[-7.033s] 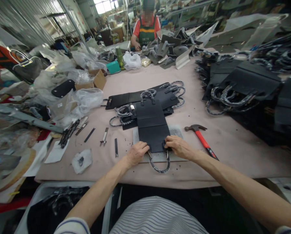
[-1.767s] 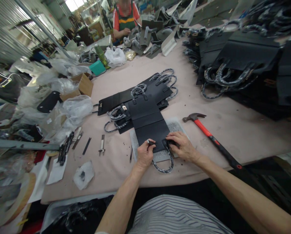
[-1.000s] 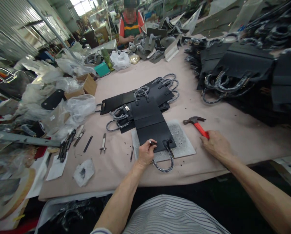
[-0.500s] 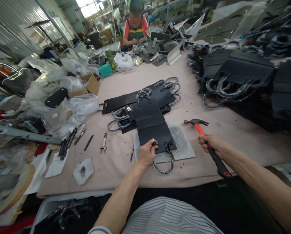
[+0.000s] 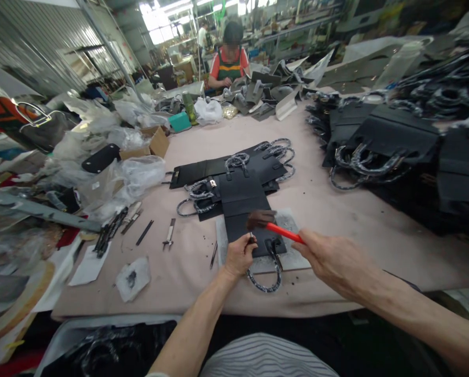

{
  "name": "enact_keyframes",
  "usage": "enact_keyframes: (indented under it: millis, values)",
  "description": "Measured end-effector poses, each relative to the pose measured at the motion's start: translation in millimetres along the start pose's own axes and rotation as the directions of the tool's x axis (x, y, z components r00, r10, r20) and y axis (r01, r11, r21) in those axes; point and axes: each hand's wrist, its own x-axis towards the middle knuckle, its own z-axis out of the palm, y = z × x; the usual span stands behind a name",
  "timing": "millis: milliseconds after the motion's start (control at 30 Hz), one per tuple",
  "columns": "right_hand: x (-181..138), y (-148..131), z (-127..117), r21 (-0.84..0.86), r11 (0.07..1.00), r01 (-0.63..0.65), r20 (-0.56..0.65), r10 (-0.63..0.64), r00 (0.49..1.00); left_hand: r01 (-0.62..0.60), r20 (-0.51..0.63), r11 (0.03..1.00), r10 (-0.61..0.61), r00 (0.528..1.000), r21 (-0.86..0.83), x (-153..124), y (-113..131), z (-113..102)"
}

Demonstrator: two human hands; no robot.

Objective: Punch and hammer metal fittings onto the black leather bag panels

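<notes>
A flat black bag panel [image 5: 247,209] lies on a grey pad [image 5: 287,217] near the table's front edge, its wrapped handle [image 5: 262,280] hanging toward me. My left hand [image 5: 239,255] is closed on a small metal punch [image 5: 251,239] held upright on the panel's near edge. My right hand [image 5: 332,259] grips the red handle of a hammer [image 5: 275,226]. The blurred hammer head hovers just above the punch.
More black panels with handles [image 5: 258,157] lie beyond the pad, and stacked black bags [image 5: 387,141] fill the right side. Small tools [image 5: 169,233] and plastic bags [image 5: 135,173] sit at left. Another person [image 5: 229,60] works at the far end.
My right hand left the panel, took the hammer from the table at right, and swung it left over the punch. My left hand stayed on the punch.
</notes>
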Motion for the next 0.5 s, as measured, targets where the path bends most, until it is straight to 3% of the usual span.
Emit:
enact_keyframes:
  millis: [133,300,333,467,500]
  values:
    - [-0.2,-8.0,0.5,0.088,0.996,0.017,-0.222,0.003,0.975,0.001,0.002,1.000,-0.001,1.000,-0.016,1.1,-0.9,-0.4]
    - [-0.8,-4.7,4.8,-0.033,0.998,0.050,-0.017,-0.051,0.999,-0.003,0.003,1.000,0.004,1.000,-0.021,2.5,-4.0,-0.6]
    - [1.0,-4.4,2.2,-0.029,0.999,0.033,-0.020,-0.034,0.999,-0.010,0.007,1.000,0.010,1.000,-0.025,2.5,-4.0,-0.6]
    - [7.9,-8.3,-8.2,0.107,0.994,-0.020,-0.281,0.049,0.958,-0.022,0.018,1.000,0.022,1.000,-0.014,2.1,-2.3,-0.8]
    - [8.1,-9.3,-8.1,0.131,0.991,-0.010,-0.300,0.049,0.953,-0.022,0.020,1.000,0.022,1.000,-0.008,2.1,-1.9,-0.9]
